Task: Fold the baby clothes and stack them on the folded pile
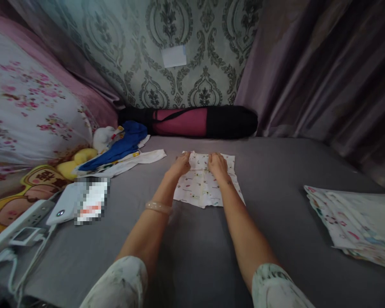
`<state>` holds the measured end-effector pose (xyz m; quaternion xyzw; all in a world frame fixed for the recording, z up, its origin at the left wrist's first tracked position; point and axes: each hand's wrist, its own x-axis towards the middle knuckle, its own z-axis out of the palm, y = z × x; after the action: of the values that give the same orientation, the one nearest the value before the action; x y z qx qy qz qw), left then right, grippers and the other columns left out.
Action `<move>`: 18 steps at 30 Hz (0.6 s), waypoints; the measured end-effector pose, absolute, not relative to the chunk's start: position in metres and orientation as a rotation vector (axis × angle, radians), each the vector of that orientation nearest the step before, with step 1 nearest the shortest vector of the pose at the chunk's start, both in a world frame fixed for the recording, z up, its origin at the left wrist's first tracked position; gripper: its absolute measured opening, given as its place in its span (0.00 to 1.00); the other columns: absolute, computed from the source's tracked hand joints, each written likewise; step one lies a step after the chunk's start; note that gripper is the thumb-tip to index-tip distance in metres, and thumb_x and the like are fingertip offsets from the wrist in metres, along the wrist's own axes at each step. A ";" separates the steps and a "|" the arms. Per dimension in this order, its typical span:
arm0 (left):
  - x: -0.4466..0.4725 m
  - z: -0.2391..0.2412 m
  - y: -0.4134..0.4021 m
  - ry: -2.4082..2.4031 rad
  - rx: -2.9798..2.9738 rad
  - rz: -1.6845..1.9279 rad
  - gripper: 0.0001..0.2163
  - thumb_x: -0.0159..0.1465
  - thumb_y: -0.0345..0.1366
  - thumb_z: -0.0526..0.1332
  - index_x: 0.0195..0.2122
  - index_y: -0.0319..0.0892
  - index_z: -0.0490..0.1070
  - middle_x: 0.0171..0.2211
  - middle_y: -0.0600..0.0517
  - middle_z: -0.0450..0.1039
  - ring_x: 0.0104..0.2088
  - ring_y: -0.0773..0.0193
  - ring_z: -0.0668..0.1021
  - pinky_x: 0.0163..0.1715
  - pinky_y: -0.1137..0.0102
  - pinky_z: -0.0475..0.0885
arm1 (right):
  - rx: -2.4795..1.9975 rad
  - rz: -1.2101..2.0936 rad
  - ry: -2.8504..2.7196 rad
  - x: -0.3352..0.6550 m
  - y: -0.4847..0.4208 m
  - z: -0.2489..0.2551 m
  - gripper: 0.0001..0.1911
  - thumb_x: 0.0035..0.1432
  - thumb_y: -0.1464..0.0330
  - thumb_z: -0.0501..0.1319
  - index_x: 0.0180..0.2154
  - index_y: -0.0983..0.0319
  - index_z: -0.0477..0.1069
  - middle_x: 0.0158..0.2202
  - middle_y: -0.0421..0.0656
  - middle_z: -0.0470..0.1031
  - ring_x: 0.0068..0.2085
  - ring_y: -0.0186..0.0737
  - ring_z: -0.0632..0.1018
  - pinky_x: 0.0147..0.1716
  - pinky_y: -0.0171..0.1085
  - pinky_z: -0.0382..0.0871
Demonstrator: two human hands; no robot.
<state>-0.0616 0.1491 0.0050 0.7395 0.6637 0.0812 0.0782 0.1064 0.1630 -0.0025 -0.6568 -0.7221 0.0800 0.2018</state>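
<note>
My left hand (180, 165) and right hand (217, 166), fingers pressed together, lie flat on the far half of the printed cloth (202, 190), mid-bed on the grey sheet (276, 171), all edges clear, with the folded stack (356, 218) well apart to the right.

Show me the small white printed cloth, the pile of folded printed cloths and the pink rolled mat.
Small white printed cloth (201, 187): head view, its middle.
Pile of folded printed cloths (356, 218): head view, top cloth.
Pink rolled mat (182, 122): head view, pink middle part.
</note>
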 end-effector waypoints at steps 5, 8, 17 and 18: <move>-0.045 -0.006 0.160 1.936 2.435 0.149 0.24 0.62 0.24 0.48 0.61 0.35 0.58 0.64 0.42 0.57 0.64 0.59 0.60 0.63 0.62 0.53 | -1.603 0.253 -2.307 0.091 0.160 -0.019 0.22 0.68 0.69 0.43 0.58 0.66 0.63 0.63 0.50 0.61 0.64 0.45 0.59 0.61 0.46 0.46; -0.045 -0.024 0.168 2.000 2.470 0.220 0.21 0.67 0.32 0.45 0.61 0.34 0.58 0.63 0.40 0.58 0.64 0.55 0.59 0.63 0.59 0.52 | -1.567 0.270 -2.353 0.087 0.161 -0.030 0.24 0.68 0.67 0.42 0.61 0.67 0.59 0.66 0.49 0.54 0.66 0.44 0.53 0.63 0.48 0.40; -0.049 -0.045 0.174 2.118 2.329 0.145 0.28 0.70 0.45 0.37 0.65 0.34 0.52 0.66 0.40 0.49 0.66 0.50 0.52 0.63 0.54 0.49 | -1.650 0.244 -2.346 0.083 0.160 -0.043 0.29 0.67 0.62 0.40 0.64 0.67 0.54 0.68 0.46 0.49 0.67 0.46 0.49 0.64 0.48 0.38; -0.049 -0.045 0.174 2.113 2.316 0.128 0.28 0.70 0.46 0.37 0.66 0.35 0.51 0.67 0.40 0.49 0.67 0.50 0.52 0.63 0.53 0.49 | -1.651 0.238 -2.348 0.083 0.159 -0.043 0.29 0.67 0.62 0.40 0.65 0.67 0.53 0.68 0.46 0.49 0.67 0.46 0.49 0.64 0.48 0.38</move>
<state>-0.0489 0.1736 -0.0447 0.7381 0.6734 0.0409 0.0020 0.0828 0.1590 -0.0432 -0.5683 -0.8082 0.0818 0.1306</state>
